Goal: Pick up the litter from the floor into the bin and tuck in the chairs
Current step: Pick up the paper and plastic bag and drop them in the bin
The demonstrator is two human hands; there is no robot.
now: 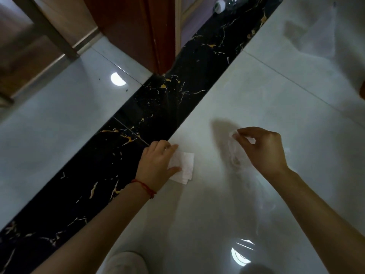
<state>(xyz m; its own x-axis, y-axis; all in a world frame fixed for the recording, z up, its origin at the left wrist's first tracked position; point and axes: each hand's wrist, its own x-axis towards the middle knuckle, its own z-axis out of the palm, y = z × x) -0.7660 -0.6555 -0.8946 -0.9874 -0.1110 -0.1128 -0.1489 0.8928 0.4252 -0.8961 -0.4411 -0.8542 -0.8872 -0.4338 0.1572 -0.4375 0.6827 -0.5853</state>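
A few white paper slips [185, 167] lie on the pale glossy floor beside a black marble strip [158, 107]. My left hand [158, 165], a red string at its wrist, rests on the slips with fingers and thumb closing around their left edge. To the right, my right hand [262, 149] pinches a thin, clear plastic wrapper [236, 153] between thumb and fingers; the wrapper hangs blurred just over the floor. No bin and no chair can be made out in this view.
A red-brown wooden door edge [142, 32] meets the black strip at the top. Wooden furniture legs [45, 26] stand at top left. A clear plastic bottle with a white cap [220, 4] lies at the top. My knee [124, 263] shows at the bottom edge.
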